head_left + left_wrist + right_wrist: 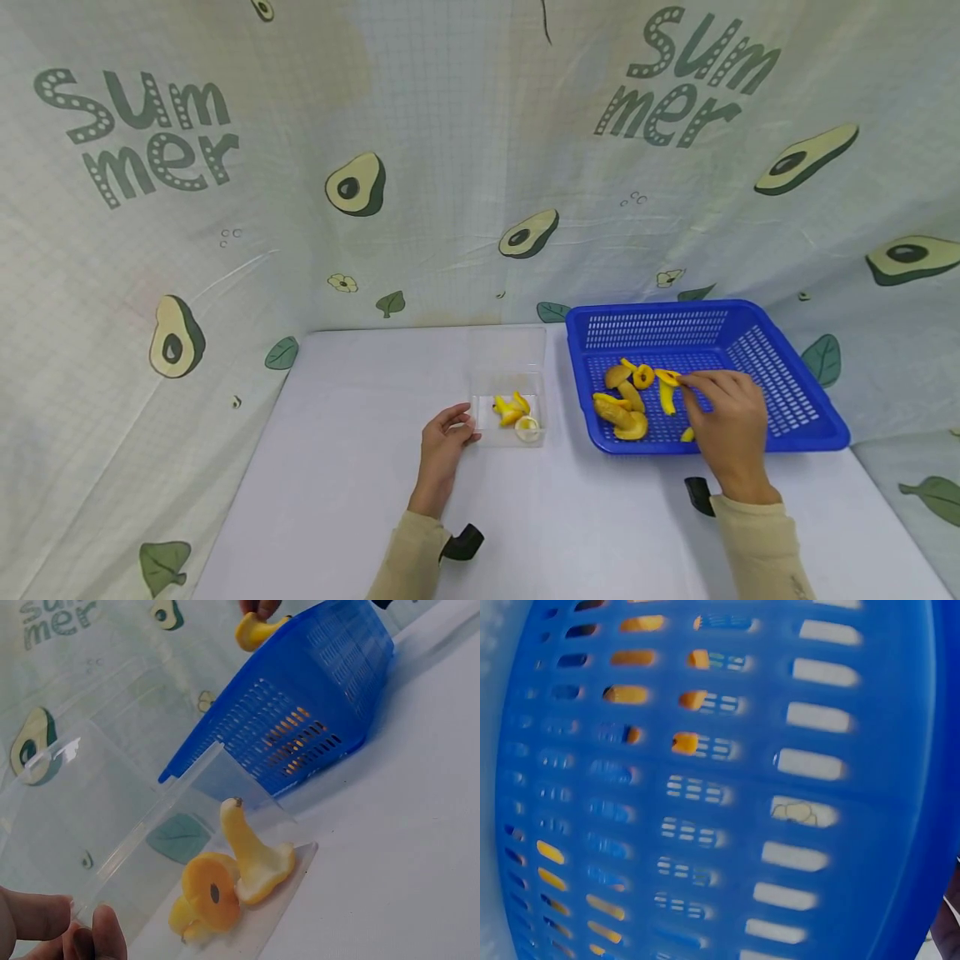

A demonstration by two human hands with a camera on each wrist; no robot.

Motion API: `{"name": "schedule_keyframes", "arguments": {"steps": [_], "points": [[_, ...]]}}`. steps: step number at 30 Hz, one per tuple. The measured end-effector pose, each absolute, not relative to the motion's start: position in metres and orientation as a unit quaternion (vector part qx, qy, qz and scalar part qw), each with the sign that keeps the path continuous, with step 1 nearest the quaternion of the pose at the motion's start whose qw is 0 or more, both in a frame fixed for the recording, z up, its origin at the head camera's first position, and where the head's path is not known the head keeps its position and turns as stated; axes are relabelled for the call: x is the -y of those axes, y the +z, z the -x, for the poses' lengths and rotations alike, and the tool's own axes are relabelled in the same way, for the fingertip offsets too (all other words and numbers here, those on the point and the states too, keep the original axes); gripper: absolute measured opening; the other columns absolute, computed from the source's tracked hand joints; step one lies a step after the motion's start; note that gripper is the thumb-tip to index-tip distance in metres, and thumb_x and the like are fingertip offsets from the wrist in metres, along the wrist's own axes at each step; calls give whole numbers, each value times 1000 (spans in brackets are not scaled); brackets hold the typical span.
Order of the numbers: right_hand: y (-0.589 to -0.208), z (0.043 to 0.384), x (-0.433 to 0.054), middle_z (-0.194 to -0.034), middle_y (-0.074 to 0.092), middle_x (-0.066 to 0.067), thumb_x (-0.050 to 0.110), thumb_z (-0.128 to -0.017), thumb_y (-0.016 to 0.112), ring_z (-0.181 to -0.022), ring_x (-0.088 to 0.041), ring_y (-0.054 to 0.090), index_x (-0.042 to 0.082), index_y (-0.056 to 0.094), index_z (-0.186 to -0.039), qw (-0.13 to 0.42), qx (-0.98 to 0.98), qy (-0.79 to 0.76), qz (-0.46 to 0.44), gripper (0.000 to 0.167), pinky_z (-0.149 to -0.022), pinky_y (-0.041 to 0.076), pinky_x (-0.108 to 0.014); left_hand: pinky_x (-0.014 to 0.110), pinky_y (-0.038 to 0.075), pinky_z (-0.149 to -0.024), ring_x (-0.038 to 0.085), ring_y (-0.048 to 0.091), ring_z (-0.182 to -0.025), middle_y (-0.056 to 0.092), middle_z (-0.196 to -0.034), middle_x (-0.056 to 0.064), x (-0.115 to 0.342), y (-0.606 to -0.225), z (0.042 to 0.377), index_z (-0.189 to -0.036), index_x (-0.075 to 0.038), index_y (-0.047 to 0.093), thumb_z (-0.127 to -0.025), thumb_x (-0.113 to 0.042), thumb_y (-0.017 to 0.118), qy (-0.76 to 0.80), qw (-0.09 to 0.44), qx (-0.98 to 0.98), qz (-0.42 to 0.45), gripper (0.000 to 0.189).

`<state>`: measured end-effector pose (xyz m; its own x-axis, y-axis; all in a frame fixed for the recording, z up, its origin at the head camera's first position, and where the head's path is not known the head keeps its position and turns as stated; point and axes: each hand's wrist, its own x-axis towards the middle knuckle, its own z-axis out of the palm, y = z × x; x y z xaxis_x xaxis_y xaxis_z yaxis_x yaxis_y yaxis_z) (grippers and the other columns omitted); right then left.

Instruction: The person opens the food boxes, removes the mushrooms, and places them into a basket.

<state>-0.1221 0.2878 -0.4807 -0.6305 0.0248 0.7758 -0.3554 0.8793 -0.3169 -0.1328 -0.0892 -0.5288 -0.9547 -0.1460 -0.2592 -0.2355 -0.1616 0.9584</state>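
Observation:
My left hand [442,454] pinches the left rim of a clear plastic box [127,847] between thumb and fingers. Inside the box lie several yellow mushrooms [255,859], one with its stem pointing up. Over the blue basket [600,446], my right hand [727,425] holds a yellow mushroom [667,398] by its cap, between thumb and fingertips. The left wrist view shows this mushroom [255,631] just above the basket's rim. In the right wrist view the basket's slotted wall [742,769] hides most of the hand's work.
More mushrooms lie in the basket, among them a brown-capped one [618,376] and a large yellowish one [619,417]. The box's clear lid [507,346] stands raised at the back. A white cloth covers the table [360,433], and a patterned curtain [442,167] hangs behind.

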Motion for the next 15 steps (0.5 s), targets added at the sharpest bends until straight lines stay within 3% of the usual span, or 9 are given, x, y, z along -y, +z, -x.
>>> {"name": "schedule_keyframes", "arguments": {"steps": [15], "points": [[-485, 123, -276, -93, 74, -23, -18, -76, 84, -95, -44, 61, -7, 79, -96, 390, 885, 233, -98, 23, -85, 48, -57, 22, 63, -75, 15, 59, -80, 57, -107, 10, 89, -528, 133, -136, 13, 60, -99, 5, 65, 745, 30, -649, 147, 38]]}}
